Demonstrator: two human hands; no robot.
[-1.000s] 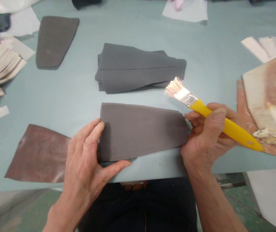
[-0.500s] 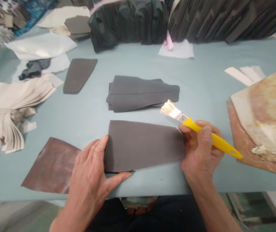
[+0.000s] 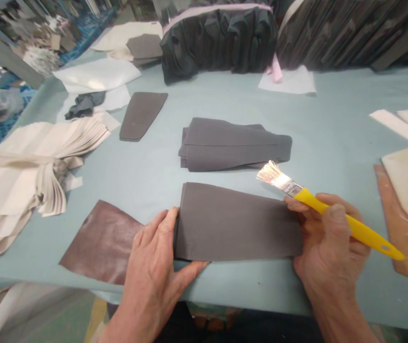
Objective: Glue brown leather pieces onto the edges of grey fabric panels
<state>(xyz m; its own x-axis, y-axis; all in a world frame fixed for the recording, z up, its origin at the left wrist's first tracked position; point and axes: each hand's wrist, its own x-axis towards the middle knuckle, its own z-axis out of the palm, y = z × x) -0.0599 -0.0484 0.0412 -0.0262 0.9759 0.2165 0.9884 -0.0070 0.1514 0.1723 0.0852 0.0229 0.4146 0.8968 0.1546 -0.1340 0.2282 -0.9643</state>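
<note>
A dark grey tapered panel (image 3: 236, 226) lies flat in front of me, apparently on top of others, as a dark layer shows at its left edge. My left hand (image 3: 159, 257) grips its near left corner, fingers along the left side and thumb at the front edge. In my right hand (image 3: 331, 243) is a paintbrush (image 3: 347, 221) with a yellow handle, its pale bristles pointing up and left. The fingers of that hand also touch the panel's right end. A brown leather piece (image 3: 98, 243) is partly hidden behind my left hand.
Folded grey pieces (image 3: 236, 147) lie beyond the panel, with a single dark piece (image 3: 143, 116) farther left. Cream fabric strips (image 3: 46, 157) cover the left side. Black bundles (image 3: 221, 43) line the back. A stained board (image 3: 397, 228) sits at the right.
The view has shifted left, so everything appears farther right. The panel's front edge looks straighter along the layer beneath. Both hands keep their places at its ends, the brush still held.
</note>
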